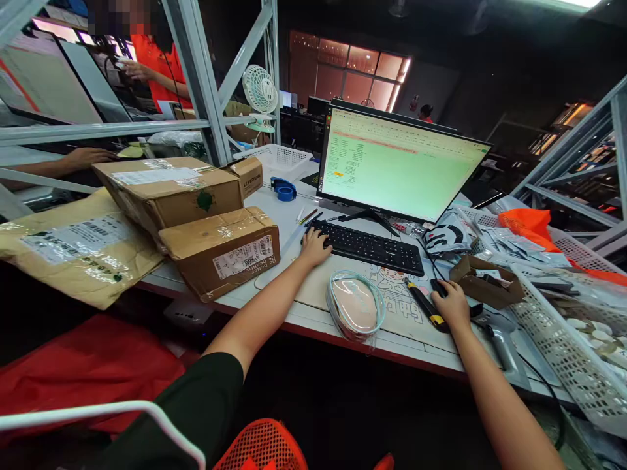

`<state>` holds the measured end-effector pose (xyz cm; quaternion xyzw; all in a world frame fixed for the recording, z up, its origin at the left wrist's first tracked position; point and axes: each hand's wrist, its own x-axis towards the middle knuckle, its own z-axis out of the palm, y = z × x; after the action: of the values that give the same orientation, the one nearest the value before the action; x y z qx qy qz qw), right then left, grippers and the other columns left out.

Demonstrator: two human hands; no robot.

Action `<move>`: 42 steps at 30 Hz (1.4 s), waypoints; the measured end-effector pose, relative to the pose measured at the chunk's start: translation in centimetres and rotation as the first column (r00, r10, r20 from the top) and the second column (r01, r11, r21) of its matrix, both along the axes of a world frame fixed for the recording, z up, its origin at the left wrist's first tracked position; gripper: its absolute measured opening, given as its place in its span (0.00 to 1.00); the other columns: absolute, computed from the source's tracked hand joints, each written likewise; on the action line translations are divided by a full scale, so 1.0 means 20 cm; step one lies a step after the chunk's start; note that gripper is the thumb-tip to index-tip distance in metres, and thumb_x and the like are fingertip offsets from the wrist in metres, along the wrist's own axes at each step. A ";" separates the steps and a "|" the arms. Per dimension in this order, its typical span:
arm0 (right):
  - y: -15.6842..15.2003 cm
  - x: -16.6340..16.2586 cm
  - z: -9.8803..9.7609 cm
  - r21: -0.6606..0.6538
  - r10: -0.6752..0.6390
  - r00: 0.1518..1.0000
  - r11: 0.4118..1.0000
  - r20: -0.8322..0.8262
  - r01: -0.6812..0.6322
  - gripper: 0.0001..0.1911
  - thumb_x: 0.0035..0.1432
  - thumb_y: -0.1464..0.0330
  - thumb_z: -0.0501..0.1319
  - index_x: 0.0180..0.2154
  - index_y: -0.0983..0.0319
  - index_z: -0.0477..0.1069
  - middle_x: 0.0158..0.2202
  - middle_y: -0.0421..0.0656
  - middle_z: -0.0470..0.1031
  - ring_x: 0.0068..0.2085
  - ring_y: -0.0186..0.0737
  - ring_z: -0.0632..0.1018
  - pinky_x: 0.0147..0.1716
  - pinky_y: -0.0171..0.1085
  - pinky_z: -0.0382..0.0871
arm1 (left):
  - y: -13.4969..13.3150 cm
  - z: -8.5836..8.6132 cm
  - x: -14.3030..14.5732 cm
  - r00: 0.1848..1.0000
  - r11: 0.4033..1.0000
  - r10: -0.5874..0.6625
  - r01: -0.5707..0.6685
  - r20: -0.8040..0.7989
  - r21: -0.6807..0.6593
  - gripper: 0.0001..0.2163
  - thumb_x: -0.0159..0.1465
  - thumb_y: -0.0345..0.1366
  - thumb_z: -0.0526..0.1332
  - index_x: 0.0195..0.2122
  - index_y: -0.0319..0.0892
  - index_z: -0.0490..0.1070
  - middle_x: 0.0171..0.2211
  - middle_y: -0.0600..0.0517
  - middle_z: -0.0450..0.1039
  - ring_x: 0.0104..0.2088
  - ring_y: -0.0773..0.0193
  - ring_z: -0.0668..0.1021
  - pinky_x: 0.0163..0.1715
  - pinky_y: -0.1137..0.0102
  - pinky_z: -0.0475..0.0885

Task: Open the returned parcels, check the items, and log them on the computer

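My left hand [314, 249] rests on the left end of a black keyboard [375, 247], its fingers apart over the keys. On the right, my right hand [453, 303] curls over a dark computer mouse [437, 287], which is mostly covered. A box cutter with a black and yellow handle [425, 305] lies just left of that hand. Between my arms, at the desk's front edge, sits a clear pouch with light blue trim [356, 304]. Behind the keyboard stands a monitor [396, 163] with a pale green spreadsheet on it.
Cardboard boxes [220, 248] and a padded yellow parcel [78, 241] crowd the left. Blue tape [284, 189] lies behind them. At right are a small open box [484, 281], a scanner [507, 352] and a white basket [563, 352]. Across the frame, a person in orange [157, 68] holds something.
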<state>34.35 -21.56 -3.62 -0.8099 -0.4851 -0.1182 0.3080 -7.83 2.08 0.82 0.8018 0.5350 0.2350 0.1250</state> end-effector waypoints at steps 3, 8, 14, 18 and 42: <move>0.00 0.00 0.00 0.004 0.004 1.000 1.000 -0.004 -0.004 0.26 0.57 0.61 0.59 0.54 0.62 0.80 0.60 0.54 0.73 0.60 0.56 0.75 0.64 0.53 0.69 | 0.00 0.01 0.00 1.000 1.000 0.003 -0.003 -0.001 -0.008 0.26 0.69 0.43 0.60 0.67 0.42 0.72 0.74 0.42 0.60 0.78 0.43 0.52 0.77 0.45 0.49; 0.00 0.00 0.00 0.006 0.000 1.000 1.000 -0.014 0.000 0.26 0.56 0.61 0.59 0.53 0.62 0.81 0.60 0.53 0.73 0.59 0.56 0.75 0.63 0.52 0.69 | 0.00 0.01 0.00 1.000 1.000 0.006 -0.006 -0.005 -0.009 0.25 0.69 0.43 0.60 0.67 0.43 0.73 0.74 0.43 0.60 0.78 0.43 0.52 0.77 0.46 0.49; 0.00 0.01 0.00 0.013 0.004 1.000 1.000 -0.018 -0.003 0.26 0.55 0.60 0.59 0.53 0.61 0.81 0.60 0.52 0.73 0.59 0.54 0.75 0.63 0.51 0.69 | 0.01 -0.01 0.00 1.000 1.000 0.011 -0.011 -0.011 0.009 0.25 0.69 0.43 0.60 0.66 0.44 0.73 0.73 0.44 0.62 0.78 0.44 0.53 0.77 0.46 0.50; 0.00 0.00 0.01 0.007 -0.001 1.000 1.000 -0.012 0.001 0.27 0.56 0.60 0.59 0.54 0.62 0.81 0.60 0.54 0.73 0.59 0.56 0.75 0.63 0.53 0.69 | 0.01 -0.01 0.01 1.000 1.000 0.010 -0.009 -0.019 0.020 0.25 0.69 0.43 0.59 0.66 0.44 0.74 0.73 0.44 0.62 0.77 0.43 0.54 0.77 0.46 0.51; -0.02 -0.02 0.02 0.116 0.027 1.000 0.993 -0.001 -0.027 0.28 0.57 0.59 0.58 0.55 0.64 0.79 0.59 0.55 0.73 0.61 0.55 0.74 0.66 0.51 0.67 | -0.02 0.00 0.02 0.997 0.997 -0.029 0.034 -0.070 0.066 0.24 0.69 0.44 0.60 0.64 0.41 0.75 0.71 0.39 0.63 0.74 0.45 0.61 0.74 0.50 0.57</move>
<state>33.94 -21.92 -3.15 -0.7841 -0.4879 -0.1409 0.3568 -7.50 1.78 0.91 0.8216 0.5179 0.2233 0.0832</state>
